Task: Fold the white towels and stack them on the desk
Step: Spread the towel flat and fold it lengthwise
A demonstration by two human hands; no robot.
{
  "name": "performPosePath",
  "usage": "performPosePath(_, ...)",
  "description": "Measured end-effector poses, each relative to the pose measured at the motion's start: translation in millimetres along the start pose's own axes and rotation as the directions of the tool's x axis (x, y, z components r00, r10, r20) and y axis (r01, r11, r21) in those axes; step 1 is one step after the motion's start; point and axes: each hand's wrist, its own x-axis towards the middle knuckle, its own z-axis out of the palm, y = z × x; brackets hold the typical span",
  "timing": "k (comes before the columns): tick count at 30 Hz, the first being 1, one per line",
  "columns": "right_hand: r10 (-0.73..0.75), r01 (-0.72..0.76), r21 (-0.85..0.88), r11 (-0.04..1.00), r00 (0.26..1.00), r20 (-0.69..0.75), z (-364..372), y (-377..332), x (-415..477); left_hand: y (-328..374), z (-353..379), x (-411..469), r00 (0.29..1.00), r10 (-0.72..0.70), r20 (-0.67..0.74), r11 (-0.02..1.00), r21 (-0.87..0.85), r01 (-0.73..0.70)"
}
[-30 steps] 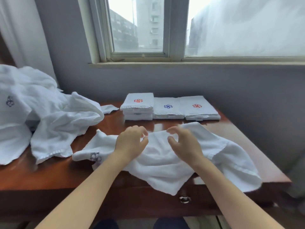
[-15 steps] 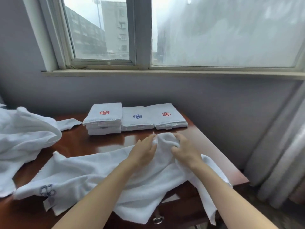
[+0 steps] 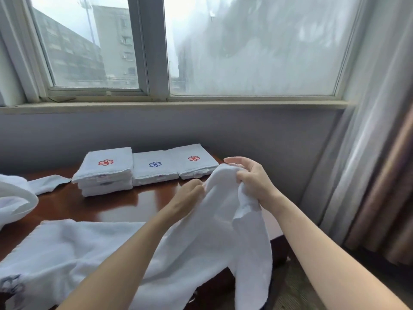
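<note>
Lifted partly off the desk, the white towel is now gripped by left hand and right hand.

A window sits above a pale sill, with a curtain hanging at its right.

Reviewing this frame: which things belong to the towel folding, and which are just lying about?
Part of the job: the towel gripped by the left hand and the right hand; folded towels at the back; heap of unfolded towels on the left; desk.

Lying about: window; curtain.
</note>
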Motion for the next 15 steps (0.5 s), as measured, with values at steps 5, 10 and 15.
performPosePath(5, -0.061, 0.023, -0.647, 0.762, 0.997, -0.036, -9.9, -4.1, 16.0, -1.2, -20.4, -2.6, 0.989, 0.069, -0.131, 0.985, 0.167, -0.047)
performPosePath(10, -0.047, -0.049, -0.942, 0.332, 0.997, -0.068, 0.2, 5.9, 38.9, 2.0, -25.7, 14.5, 0.893, 0.291, -0.342, 0.862, 0.499, -0.089)
performPosePath(15, -0.217, 0.063, -0.996, 0.058, 0.975, 0.049, 2.6, 26.3, 79.0, -8.0, -26.8, 41.8, 0.788, 0.451, -0.419, 0.766, 0.635, -0.101)
